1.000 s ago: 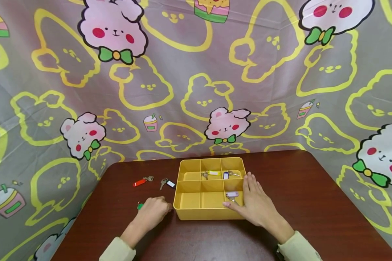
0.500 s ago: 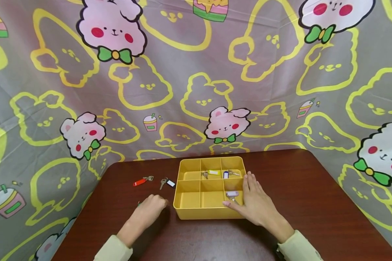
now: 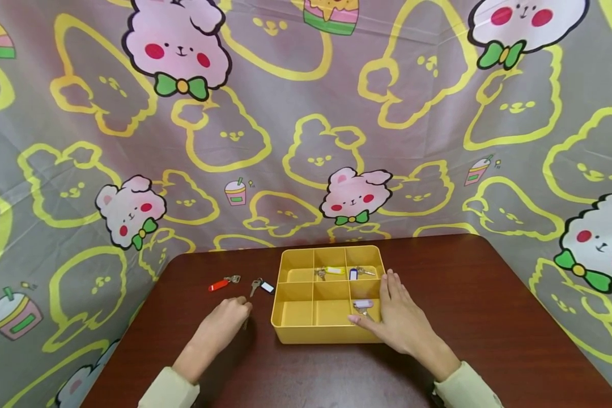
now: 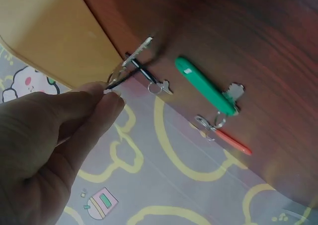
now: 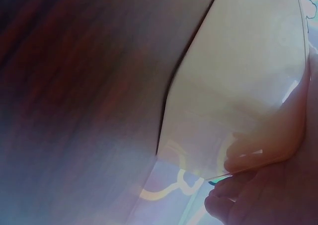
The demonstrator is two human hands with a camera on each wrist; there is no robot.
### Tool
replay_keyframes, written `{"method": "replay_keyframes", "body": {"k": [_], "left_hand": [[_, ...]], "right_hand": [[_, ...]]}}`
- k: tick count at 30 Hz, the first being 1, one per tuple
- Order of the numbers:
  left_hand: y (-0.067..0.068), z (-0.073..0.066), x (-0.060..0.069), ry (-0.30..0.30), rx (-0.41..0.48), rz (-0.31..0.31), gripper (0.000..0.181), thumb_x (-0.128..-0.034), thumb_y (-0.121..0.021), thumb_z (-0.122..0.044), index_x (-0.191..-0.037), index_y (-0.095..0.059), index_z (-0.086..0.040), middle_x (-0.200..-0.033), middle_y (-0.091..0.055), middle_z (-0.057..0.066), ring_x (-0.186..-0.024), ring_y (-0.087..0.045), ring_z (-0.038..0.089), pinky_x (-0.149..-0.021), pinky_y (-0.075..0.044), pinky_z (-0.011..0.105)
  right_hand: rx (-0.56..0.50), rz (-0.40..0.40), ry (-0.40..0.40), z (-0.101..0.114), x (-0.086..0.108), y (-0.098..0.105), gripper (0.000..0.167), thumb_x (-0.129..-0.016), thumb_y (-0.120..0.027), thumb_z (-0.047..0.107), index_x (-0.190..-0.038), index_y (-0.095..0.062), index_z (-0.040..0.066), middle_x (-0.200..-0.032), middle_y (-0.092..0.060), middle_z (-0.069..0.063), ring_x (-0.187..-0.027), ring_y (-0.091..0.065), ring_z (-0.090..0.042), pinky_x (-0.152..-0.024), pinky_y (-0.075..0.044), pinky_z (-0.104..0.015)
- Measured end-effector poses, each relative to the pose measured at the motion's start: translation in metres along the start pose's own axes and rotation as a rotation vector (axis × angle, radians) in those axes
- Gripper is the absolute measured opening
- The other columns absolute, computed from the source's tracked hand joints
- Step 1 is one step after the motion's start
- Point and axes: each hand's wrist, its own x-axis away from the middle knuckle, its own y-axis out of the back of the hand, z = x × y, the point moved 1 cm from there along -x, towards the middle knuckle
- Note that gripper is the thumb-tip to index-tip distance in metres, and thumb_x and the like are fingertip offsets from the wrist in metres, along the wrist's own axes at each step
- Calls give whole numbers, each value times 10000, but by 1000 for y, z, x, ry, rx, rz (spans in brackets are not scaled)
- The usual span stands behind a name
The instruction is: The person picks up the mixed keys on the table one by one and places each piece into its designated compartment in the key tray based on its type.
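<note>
My left hand (image 3: pixel 223 324) is left of the yellow divided box (image 3: pixel 331 334), apart from it. Between thumb and fingertips it pinches a key (image 4: pixel 138 52) on a small ring, held above the table; the fingers hide whatever else hangs on that ring. Below lie a key with a green tag (image 4: pixel 203 85), hidden in the head view, a key with a red tag (image 3: pixel 217 285), and a key with a black-edged white tag (image 3: pixel 267 287). My right hand (image 3: pixel 405 317) rests with straight fingers along the box's right wall, thumb over the front rim.
The box has several compartments. Keys with a yellow tag (image 3: pixel 335 271) and a blue tag (image 3: pixel 353 274) lie in its back row, and one with a lilac tag (image 3: pixel 363 304) at front right. A patterned cloth (image 3: pixel 285 141) hangs behind the brown table (image 3: pixel 464 294).
My left hand has moved left and slightly farther back, away from the box, now covering the green tag in the head view. My right hand and the box have stayed put.
</note>
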Motion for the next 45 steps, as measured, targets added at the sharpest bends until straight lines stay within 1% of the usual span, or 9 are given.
{"method": "replay_keyframes", "body": {"k": [3, 5, 10, 13, 21, 29, 35, 41, 45], "left_hand": [[2, 3, 0, 23, -10, 20, 244, -756, -828, 88, -742, -651, -80, -687, -618, 41, -598, -637, 200, -534, -555, 316], [3, 5, 0, 62, 33, 39, 228, -803, -818, 63, -761, -650, -85, -681, -634, 29, -599, -648, 187, -525, -546, 309], [5, 10, -1, 178, 174, 77, 173, -867, -818, -15, -806, -671, -84, -631, -623, -21, -544, -548, 83, -494, -466, 229], [4, 13, 0, 225, 251, 91, 127, -895, -803, -45, -848, -687, -68, -625, -608, -31, -538, -473, 38, -500, -432, 192], [3, 21, 0, 366, 502, 149, 56, -962, -741, -61, -926, -698, -54, -664, -592, -50, -544, -439, 1, -505, -395, 164], [4, 22, -2, 409, 611, 115, 64, -964, -729, -40, -917, -690, -56, -757, -698, 9, -648, -582, 19, -573, -488, 166], [3, 23, -5, 533, 797, 117, 35, -991, -678, 7, -959, -678, 19, -869, -763, 69, -740, -762, 142, -669, -627, 225], [5, 23, -9, 652, 969, 71, 42, -984, -671, 35, -980, -711, 24, -921, -763, 124, -757, -799, 194, -703, -665, 364], [9, 23, -10, 685, 1014, 25, 57, -975, -686, 32, -971, -741, 16, -952, -798, 161, -733, -800, 194, -663, -656, 302]], "right_hand": [[2, 0, -2, 0, 0, 0, 1262, -892, -483, 878, -1582, -274, -158, -1689, -231, -351, -1610, -216, -471, -1294, -290, -575], [5, 1, -3, -1, 1, -1, 1264, -892, -484, 878, -1584, -267, -157, -1689, -231, -351, -1609, -219, -473, -1294, -289, -577], [9, -1, -1, -1, 2, -2, 1265, -889, -490, 878, -1586, -269, -154, -1691, -229, -349, -1607, -222, -474, -1294, -287, -581], [-1, 6, -8, -1, 3, -3, 1273, -885, -483, 886, -1590, -262, -151, -1697, -217, -344, -1611, -212, -471, -1298, -279, -578], [-1, 7, -15, -2, 4, -3, 1277, -886, -479, 886, -1589, -251, -157, -1693, -220, -349, -1607, -220, -476, -1293, -288, -581], [-1, 5, -16, -1, 3, -3, 1272, -889, -488, 878, -1590, -248, -156, -1695, -214, -349, -1604, -228, -479, -1291, -290, -584], [0, 0, -14, -1, 3, -3, 1272, -888, -491, 877, -1592, -247, -153, -1697, -216, -344, -1606, -226, -472, -1285, -304, -581], [3, -8, -4, 0, 2, -2, 1265, -889, -506, 869, -1588, -259, -155, -1695, -217, -346, -1607, -219, -473, -1287, -303, -577], [-3, -7, -4, 0, 1, -1, 1265, -888, -507, 869, -1588, -259, -155, -1697, -216, -343, -1610, -214, -470, -1287, -302, -577]]}}
